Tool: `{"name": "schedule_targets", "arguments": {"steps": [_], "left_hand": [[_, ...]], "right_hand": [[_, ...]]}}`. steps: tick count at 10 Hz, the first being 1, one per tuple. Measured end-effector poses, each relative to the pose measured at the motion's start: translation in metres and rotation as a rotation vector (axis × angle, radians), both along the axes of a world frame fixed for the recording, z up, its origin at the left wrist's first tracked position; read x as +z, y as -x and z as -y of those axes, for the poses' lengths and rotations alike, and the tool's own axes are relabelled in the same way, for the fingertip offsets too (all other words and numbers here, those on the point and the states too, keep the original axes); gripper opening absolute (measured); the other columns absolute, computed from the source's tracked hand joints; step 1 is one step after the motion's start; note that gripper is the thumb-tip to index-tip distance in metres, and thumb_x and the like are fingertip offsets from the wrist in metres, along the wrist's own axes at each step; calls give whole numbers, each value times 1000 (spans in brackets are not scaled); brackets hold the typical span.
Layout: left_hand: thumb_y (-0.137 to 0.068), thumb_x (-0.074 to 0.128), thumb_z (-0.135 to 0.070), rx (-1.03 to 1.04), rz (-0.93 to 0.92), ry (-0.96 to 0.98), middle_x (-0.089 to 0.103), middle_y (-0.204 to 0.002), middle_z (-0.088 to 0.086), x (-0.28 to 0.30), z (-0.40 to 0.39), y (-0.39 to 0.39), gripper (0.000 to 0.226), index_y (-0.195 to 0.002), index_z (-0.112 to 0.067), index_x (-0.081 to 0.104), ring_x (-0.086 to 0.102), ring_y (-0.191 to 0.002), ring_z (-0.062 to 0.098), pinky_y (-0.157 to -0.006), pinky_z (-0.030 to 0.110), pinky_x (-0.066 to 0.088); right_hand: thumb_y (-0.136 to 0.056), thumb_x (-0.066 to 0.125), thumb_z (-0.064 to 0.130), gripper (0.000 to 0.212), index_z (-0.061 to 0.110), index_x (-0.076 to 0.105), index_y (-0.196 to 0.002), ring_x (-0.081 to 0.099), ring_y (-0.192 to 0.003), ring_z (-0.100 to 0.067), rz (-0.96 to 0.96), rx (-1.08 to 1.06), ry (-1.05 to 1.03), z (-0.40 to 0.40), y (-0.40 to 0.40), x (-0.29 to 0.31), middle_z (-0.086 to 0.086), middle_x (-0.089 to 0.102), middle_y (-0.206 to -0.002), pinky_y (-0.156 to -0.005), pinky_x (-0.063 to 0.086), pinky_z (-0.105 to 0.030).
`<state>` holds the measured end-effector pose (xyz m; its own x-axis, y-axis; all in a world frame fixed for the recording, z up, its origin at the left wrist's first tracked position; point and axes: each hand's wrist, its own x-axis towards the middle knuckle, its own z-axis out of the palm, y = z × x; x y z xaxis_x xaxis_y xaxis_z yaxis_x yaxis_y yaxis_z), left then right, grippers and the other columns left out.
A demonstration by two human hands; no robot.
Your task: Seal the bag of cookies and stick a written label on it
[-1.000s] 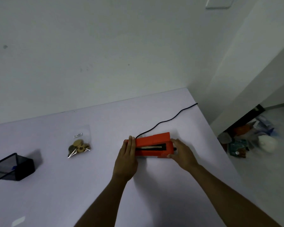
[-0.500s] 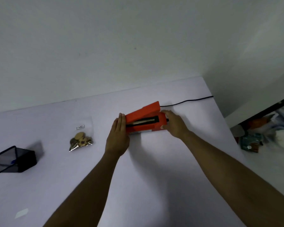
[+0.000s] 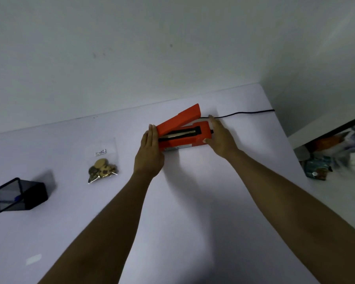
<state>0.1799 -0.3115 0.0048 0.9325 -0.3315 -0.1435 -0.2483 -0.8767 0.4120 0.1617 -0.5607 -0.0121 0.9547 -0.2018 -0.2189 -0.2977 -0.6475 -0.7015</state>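
Both hands flat against the ends of an orange heat sealer (image 3: 182, 133) on the white table (image 3: 193, 201).

Left hand (image 3: 150, 154) presses the sealer's 9 o'clock end, fingers straight and together; right hand (image 3: 220, 138) rests on its 3 o'clock end, fingers extended together, thumb on the front face. Sealer lid is raised, tilted up toward 1 o'clock, black cord (image 3: 244, 113) running to 3 o'clock. Bag of cookies (image 3: 101, 160) lies flat at 9 o'clock of the sealer, apart from both hands, small label (image 3: 100, 152) on it. Black mesh pen holder (image 3: 19, 195) at far 8 o'clock; white slip (image 3: 33, 259) near 7 o'clock edge.
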Motion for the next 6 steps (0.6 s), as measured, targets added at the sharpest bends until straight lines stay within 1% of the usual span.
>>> {"name": "schedule_targets", "arguments": {"steps": [1, 2, 3, 4, 5, 6], "left_hand": [[-92, 51, -15, 6, -23, -8, -3, -162, -1, 0, -10, 13, 84, -152, -14, -7, 3, -150, 23, -103, 41, 44], [-95, 49, -23, -4, -49, -23, -6, -162, 1, -5, -27, 34, 81, -152, -13, -8, -2, -150, 23, -116, 39, 27], [-98, 43, -28, -11, -81, -92, -9, -161, 6, -13, -46, 59, 75, -151, -9, -7, -6, -149, 23, -122, 36, 8], [-100, 37, -26, -21, -102, -159, -8, -161, 11, -19, -66, 89, 70, -151, -6, -6, -5, -150, 25, -123, 38, 1], [-102, 29, -26, -17, -122, -151, -7, -161, 12, -18, -83, 119, 63, -151, -5, -5, -4, -150, 25, -122, 39, 0], [-103, 23, -29, 2, -134, -100, -6, -161, 11, -19, -103, 143, 60, -151, -5, -4, -3, -150, 22, -122, 36, 0]], "right_hand": [[-90, 65, 14, 75, 14, 20, -150, 37, -138, -26, 43, -177, -24, -15, 21, -1, -10, 36, -152, -110, 34, -38], [-95, 57, 22, 68, 9, 20, -151, 24, -145, -24, 47, -295, 11, -30, 53, -10, -10, 24, -158, -113, 26, -33], [-99, 46, 30, 62, 5, 21, -150, 16, -147, -22, -19, -258, 67, -48, 94, -24, -10, 20, -159, -116, 16, -30], [-101, 39, 36, 61, 1, 22, -149, 12, -148, -23, -54, -102, 128, -69, 132, -36, -13, 18, -159, -116, 6, -26], [-101, 28, 47, 68, 1, 18, -150, 8, -148, -24, -132, 56, 241, -91, 165, -39, -14, 15, -159, -117, 0, -31], [-81, -13, 74, 103, 3, 15, -151, 7, -148, -26, -148, 174, 348, -112, 193, -45, -12, 12, -160, -119, 3, -40]]}}
